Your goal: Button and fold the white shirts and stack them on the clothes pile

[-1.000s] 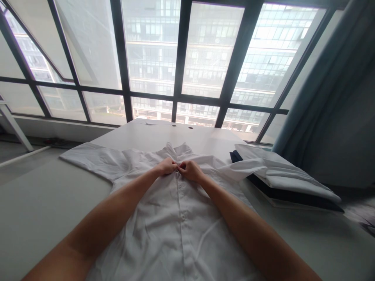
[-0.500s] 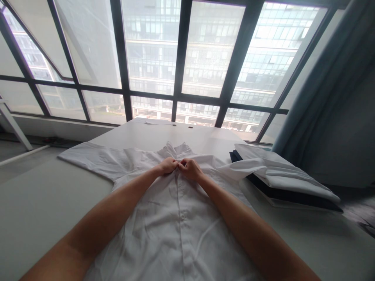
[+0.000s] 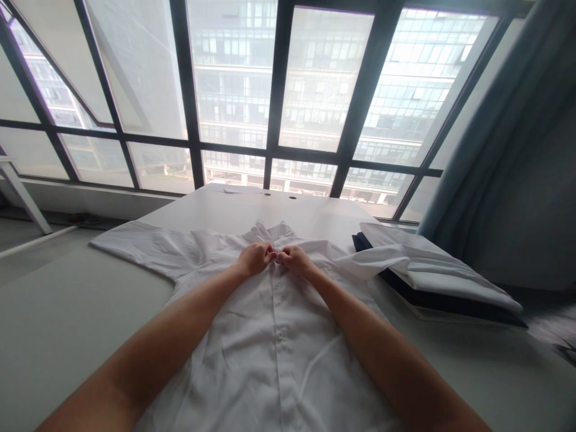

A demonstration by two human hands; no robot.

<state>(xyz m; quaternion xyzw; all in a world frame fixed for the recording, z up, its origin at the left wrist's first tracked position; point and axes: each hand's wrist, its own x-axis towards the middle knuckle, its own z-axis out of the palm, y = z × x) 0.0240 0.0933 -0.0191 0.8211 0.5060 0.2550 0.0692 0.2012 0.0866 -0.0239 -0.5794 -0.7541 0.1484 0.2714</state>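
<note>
Beyond the white shirt, a wall of tall, dark-framed window, with a glass office block outside. Right of the shirt, a blue-grey curtain hanging in long folds. Beneath the shirt, a broad, pale surface, running on toward the window.

Also right of the shirt, a folded white stack on a navy layer, with one sleeve of the shirt lying across the stack's near edge. The other sleeve spread flat, left of the shirt.

The shirt itself flat on the surface, front up, collar toward the window, slightly wrinkled. Both forearms reaching in over it, left hand and right hand almost meeting at the top of the placket, just below the collar. Fingers of each hand closed, pinching the fabric there. Any button between them hidden.
</note>
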